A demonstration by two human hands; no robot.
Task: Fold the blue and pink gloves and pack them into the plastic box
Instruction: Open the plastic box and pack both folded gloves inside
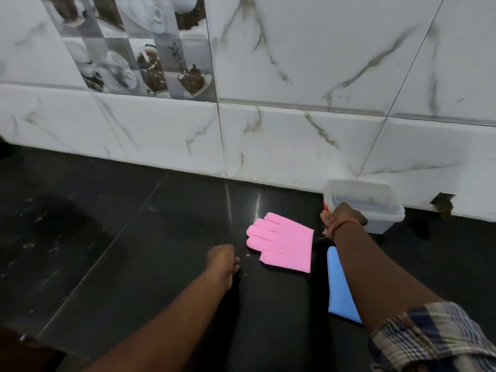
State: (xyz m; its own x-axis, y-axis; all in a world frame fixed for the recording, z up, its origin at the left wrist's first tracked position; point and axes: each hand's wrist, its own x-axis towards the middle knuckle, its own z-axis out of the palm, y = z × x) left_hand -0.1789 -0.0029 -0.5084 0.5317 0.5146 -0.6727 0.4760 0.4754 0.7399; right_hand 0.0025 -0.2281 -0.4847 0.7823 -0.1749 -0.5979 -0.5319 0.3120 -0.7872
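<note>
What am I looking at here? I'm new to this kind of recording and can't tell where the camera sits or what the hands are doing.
There is no machine here, only a person working with bare hands. The single picture comes from a wide-angle camera worn on the person's head, looking forward and down, so both arms reach in from the bottom edge. The surface is a dark, shiny counter against a marble-patterned tiled wall. On it lie pink gloves, flat and not yet folded, and a blue glove partly hidden under the right arm. The right hand reaches to the clear plastic box by the wall and seems to grip its near edge. The left hand, fingers curled, holds nothing.
</note>
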